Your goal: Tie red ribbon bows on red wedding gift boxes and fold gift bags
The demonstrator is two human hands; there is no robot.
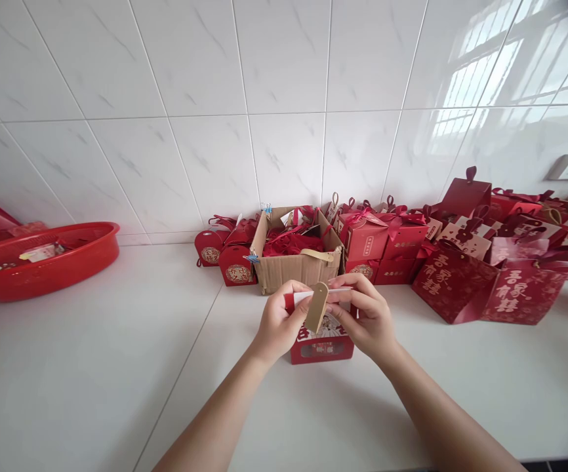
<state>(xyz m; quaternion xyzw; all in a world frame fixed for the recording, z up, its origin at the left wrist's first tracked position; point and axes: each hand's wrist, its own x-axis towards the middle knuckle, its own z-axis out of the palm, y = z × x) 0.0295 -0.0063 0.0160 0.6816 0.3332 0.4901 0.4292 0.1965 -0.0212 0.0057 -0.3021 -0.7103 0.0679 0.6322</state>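
A small red gift box (322,352) with a window in its front and a white printed panel above it stands on the counter before me. A gold strap (317,307) with a rounded, holed end stands up at the top of the box. My left hand (281,321) is closed at the strap's left side, thumb against it, beside a red and white flap. From the right, my right hand (366,316) pinches by the strap's other edge, its fingers bent over the box top. The hands hide much of the box's upper part.
Behind my hands is an open cardboard box (296,267) of red ribbons and a gold strip. Two red boxes (237,265) flank it on the left. Stacked red gift boxes (405,252) and red bags (517,292) fill the right. A red plastic basket (84,252) lies far left.
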